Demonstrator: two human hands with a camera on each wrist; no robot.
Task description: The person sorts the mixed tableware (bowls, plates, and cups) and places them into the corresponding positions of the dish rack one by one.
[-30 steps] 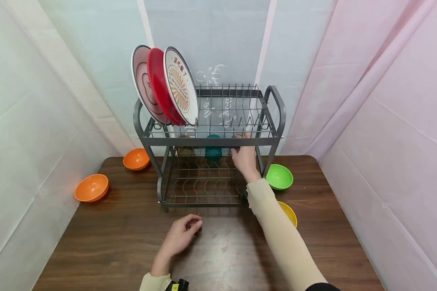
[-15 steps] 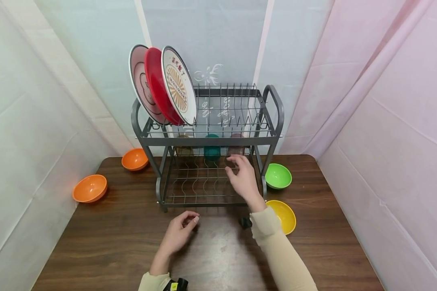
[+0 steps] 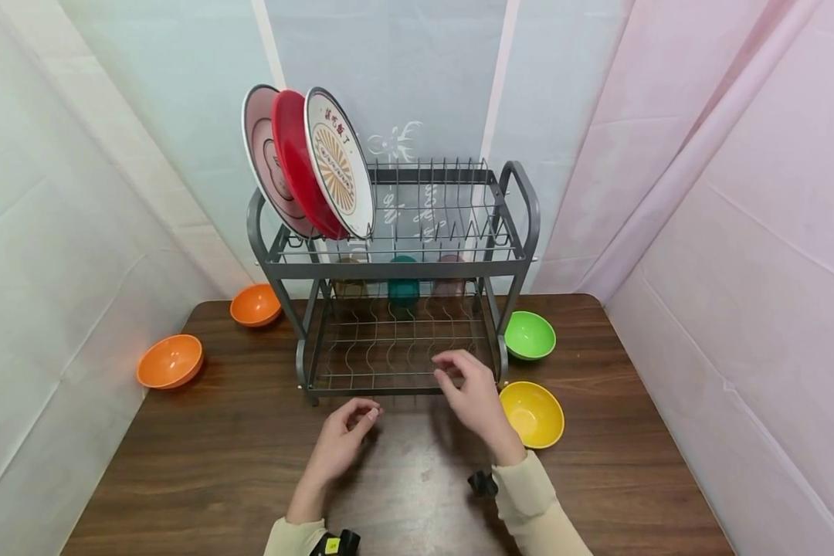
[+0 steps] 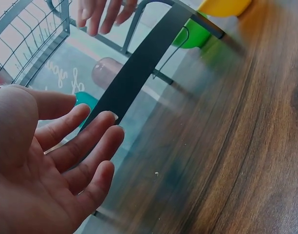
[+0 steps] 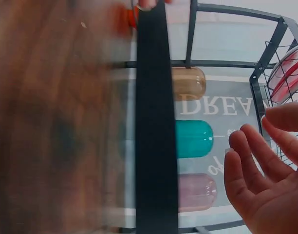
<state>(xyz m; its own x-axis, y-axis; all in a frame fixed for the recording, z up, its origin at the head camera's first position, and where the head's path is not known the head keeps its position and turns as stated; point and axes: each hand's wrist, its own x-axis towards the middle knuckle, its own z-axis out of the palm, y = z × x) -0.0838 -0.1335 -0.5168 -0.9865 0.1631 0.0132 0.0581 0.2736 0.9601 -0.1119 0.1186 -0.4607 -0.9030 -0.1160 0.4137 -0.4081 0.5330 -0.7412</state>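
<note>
A two-tier dark metal dish rack (image 3: 396,270) stands at the back of the table. Three tinted cups line the rear of its lower tier: an amber cup (image 5: 189,84), a teal cup (image 5: 195,139) and a pinkish cup (image 5: 197,192). My right hand (image 3: 474,394) hovers before the rack's lower front edge, its fingers loosely bent around nothing. Close to the table in front of the rack, my left hand (image 3: 344,439) holds nothing either, fingers relaxed. Upright in the top tier, at its left end, lean a pink plate (image 3: 264,158), a red plate (image 3: 299,166) and a white patterned plate (image 3: 340,166).
Two orange bowls, one nearer (image 3: 170,361) and one farther (image 3: 255,305), sit left of the rack. To its right are a green bowl (image 3: 530,335) and a yellow bowl (image 3: 532,415). Pale curtains (image 3: 730,255) enclose the table (image 3: 417,494) at the back and sides.
My right hand has drawn back from the pinkish cup in the lower tier, out toward the front of the rack. The left hand has barely moved.
</note>
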